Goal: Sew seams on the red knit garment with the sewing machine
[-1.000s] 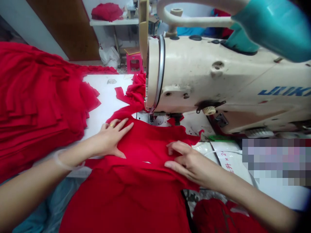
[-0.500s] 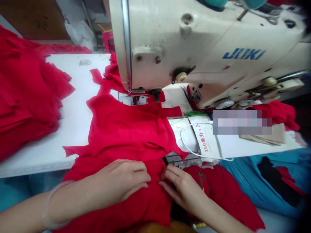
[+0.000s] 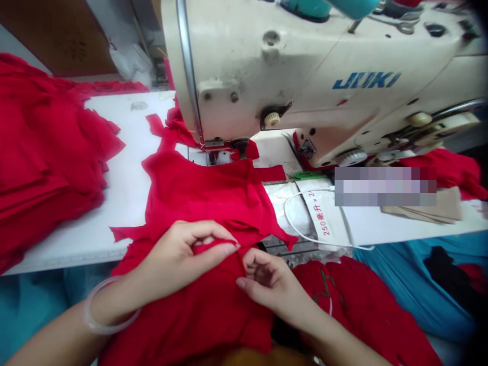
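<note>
We look from head height, forward and down, with the left hand (image 3: 186,262) and right hand (image 3: 272,282) close below us at lower centre, over the soft red cloth (image 3: 206,198). The bare forearms (image 3: 331,330) enter from the bottom left and right. We face the long side of the cream sewing machine with blue lettering (image 3: 305,66), near and large at upper right. Past the flat white tabletop (image 3: 127,198), our view reaches a brown panel (image 3: 64,35), farther off at upper left.

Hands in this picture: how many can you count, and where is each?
2: the left hand, wearing a bracelet, pinches red cloth below the sewing machine; the right hand is beside it, at the cloth's folded edge.
</note>
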A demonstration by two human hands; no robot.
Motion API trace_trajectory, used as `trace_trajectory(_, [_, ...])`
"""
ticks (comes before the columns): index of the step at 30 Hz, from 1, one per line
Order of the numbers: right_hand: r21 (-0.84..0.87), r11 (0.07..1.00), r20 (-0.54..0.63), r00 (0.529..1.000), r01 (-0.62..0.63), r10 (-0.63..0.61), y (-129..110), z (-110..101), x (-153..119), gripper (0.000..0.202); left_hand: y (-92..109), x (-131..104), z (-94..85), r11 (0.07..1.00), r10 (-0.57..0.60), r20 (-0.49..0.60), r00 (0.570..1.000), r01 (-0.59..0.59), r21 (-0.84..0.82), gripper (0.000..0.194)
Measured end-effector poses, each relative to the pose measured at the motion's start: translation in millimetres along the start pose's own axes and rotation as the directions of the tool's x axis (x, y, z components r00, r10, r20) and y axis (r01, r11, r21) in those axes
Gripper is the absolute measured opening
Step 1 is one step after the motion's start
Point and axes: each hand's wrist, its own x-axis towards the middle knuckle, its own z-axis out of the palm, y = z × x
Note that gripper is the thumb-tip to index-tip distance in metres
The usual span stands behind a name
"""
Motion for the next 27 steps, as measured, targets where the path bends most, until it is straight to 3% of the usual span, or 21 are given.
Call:
trace_trajectory(3, [0.046,0.999,0.029,1.0,-0.011,0.01,-5,0,8,0.033,-3,-3,-13.7,0.996,-0.079,-0.2,0.977,0.067,-0.066,0.009])
trace_trajectory(6, [0.073,0.996,0.06,0.997,0.046,-0.051,-7,-2,14,0.027,-17,-8,-19.9,0.988,-0.132,-0.314,0.94,0.098,-0.121,0.012])
trace_trajectory(8, [-0.007,0.986,0.056,0.985,0.164,-0.164,-9,0,15,0.022,-27,-16,-25.4,0.985,-0.156,-0.347,0.925,0.122,-0.12,0.014])
trace_trajectory(10, [-0.215,0.915,0.129,0.938,0.343,-0.321,-17,8,15,0.017,-29,-27,-37.4,0.988,-0.151,-0.315,0.937,0.142,-0.054,0.014])
trace_trajectory(12, [-0.428,0.71,0.334,0.828,0.559,-0.45,-31,20,16,0.023,-20,-36,-58.3,0.988,-0.076,-0.231,0.97,0.105,0.115,0.011])
trace_trajectory(15, [-0.584,0.16,0.604,0.559,0.795,-0.568,-58,38,31,0.026,10,-29,-98.2,0.883,0.188,-0.079,0.979,-0.133,0.45,0.01])
trace_trajectory(17, [-0.65,-0.22,0.668,0.408,0.727,-0.622,-71,41,54,0.027,23,-3,-119.2,0.748,0.343,-0.008,0.939,-0.268,0.608,0.01])
trace_trajectory(18, [-0.683,-0.353,0.679,0.377,0.64,-0.629,-74,38,68,0.028,23,15,-125.8,0.689,0.367,0.035,0.93,-0.297,0.661,0.013])
trace_trajectory(19, [-0.713,-0.435,0.679,0.384,0.55,-0.626,-76,32,82,0.029,16,36,-129.4,0.648,0.371,0.067,0.926,-0.309,0.696,0.017])
trace_trajectory(21, [-0.77,-0.486,0.637,0.479,0.412,-0.604,-73,15,109,0.028,-11,77,-129.3,0.607,0.372,0.107,0.922,-0.329,0.724,0.018])
trace_trajectory(24, [-0.835,-0.381,0.551,0.622,0.398,-0.557,-61,-12,132,0.023,-65,120,-120.3,0.693,0.327,0.093,0.94,-0.306,0.653,0.019])
trace_trajectory(27, [-0.844,-0.242,0.524,0.642,0.479,-0.56,-49,-26,133,0.022,-98,133,-114.6,0.719,0.352,0.045,0.935,-0.301,0.626,0.022])
